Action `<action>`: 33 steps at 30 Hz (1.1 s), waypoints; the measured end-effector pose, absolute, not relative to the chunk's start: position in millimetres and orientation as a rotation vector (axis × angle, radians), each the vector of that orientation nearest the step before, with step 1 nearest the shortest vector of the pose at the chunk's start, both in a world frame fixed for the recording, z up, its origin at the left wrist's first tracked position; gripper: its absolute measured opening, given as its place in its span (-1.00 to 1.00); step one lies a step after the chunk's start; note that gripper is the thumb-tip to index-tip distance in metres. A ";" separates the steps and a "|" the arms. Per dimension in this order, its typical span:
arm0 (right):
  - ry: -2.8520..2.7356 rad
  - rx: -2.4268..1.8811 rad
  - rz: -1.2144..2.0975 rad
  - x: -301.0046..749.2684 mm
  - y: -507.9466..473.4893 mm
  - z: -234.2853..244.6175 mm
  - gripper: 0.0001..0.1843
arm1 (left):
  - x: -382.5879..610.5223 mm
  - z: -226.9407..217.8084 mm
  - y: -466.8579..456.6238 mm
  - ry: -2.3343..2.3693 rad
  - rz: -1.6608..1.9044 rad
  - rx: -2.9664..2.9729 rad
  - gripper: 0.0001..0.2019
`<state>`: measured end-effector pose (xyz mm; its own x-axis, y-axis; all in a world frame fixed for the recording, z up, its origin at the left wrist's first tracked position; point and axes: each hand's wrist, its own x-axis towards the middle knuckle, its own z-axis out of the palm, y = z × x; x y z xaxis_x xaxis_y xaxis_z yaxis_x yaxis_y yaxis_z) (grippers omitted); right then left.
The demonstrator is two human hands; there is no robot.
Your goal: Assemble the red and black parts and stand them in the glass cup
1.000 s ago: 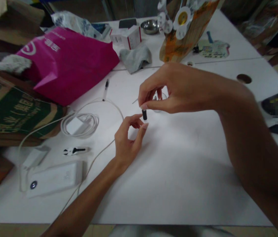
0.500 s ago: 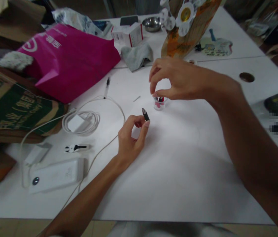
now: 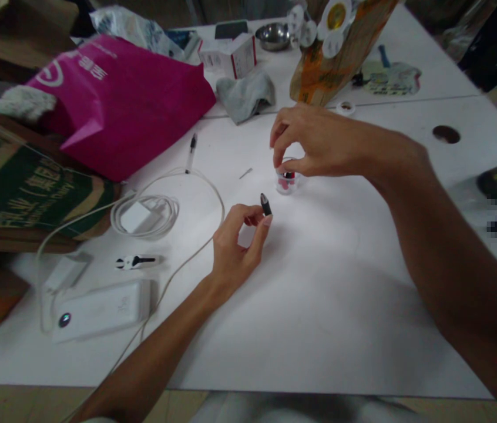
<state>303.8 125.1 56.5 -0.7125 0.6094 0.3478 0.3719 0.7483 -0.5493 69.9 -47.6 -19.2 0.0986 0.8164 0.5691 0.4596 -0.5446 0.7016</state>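
Between thumb and fingertips, my left hand [image 3: 244, 238] pinches a short black piece with a pointed grey tip [image 3: 265, 204], like the front end of a pen. A small clear cup [image 3: 287, 187] with red and black bits inside stands just beyond it. My right hand [image 3: 304, 141] arches over that cup from the right, its thumb and index finger closed together at the rim. What those fingertips grip, if anything, is too small to make out. A thin pale sliver [image 3: 245, 173] lies on the white table left of the cup.
A pen [image 3: 191, 154], a coiled cable with a charger [image 3: 138, 217], nippers [image 3: 137, 262] and a power bank [image 3: 103, 310] lie at left. Behind are a magenta bag [image 3: 129, 106], a grey cloth [image 3: 246, 97], a white box [image 3: 231, 56] and a metal bowl [image 3: 274, 36].
My left hand has shifted slightly right with the black piece. My right hand remains pinched at the cup's rim, and the view has tilted a little.
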 end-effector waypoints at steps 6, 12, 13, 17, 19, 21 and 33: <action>-2.342 -0.733 0.689 302.0 131.6 49.7 -0.66 | 69.6 -19.2 -47.7 1.261 1.414 2.041 -0.84; -2.197 -0.788 0.792 303.5 128.1 50.1 -0.61 | 69.0 -20.5 -47.6 1.258 1.411 2.061 -0.86; -2.158 -0.807 0.813 303.3 127.5 50.2 -0.59 | 69.0 -20.7 -47.5 1.252 1.412 2.063 -0.87; -2.203 -0.789 0.820 302.8 125.9 50.7 -0.59 | 69.0 -20.8 -47.8 1.232 1.415 2.067 -0.90; -2.249 -0.764 0.809 303.3 126.7 50.0 -0.61 | 68.9 -20.6 -48.1 1.231 1.410 2.073 -0.91; -2.277 -0.760 0.792 304.2 128.9 48.5 -0.63 | 68.9 -20.2 -48.2 1.227 1.408 2.083 -0.91; -2.708 -1.062 0.407 303.4 109.0 73.3 -0.93 | 69.2 -20.6 -48.1 1.226 1.393 2.101 -0.92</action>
